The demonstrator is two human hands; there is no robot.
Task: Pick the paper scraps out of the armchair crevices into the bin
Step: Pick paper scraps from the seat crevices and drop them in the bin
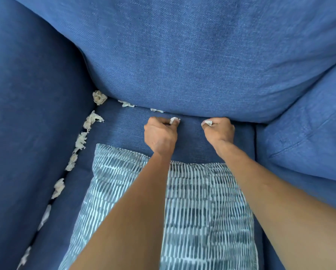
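Both hands reach to the back of the blue armchair seat [190, 137], just below the back cushion [192, 61]. My left hand [160, 133] is closed on a small white paper scrap [174, 120] pinched at its fingertips. My right hand [219, 131] is closed on another white paper scrap [208, 122]. Several crumpled scraps line the left crevice between seat and armrest, such as one in the corner [99, 97] and one lower down [92, 119]. Two thin scraps [126, 103] [156, 110] poke out of the back crevice. No bin is in view.
A patterned teal-and-white throw pillow [202, 207] lies on the seat under my forearms. The left armrest [27, 114] rises steeply beside the scrap line. The right armrest [315, 143] bulges in on the right.
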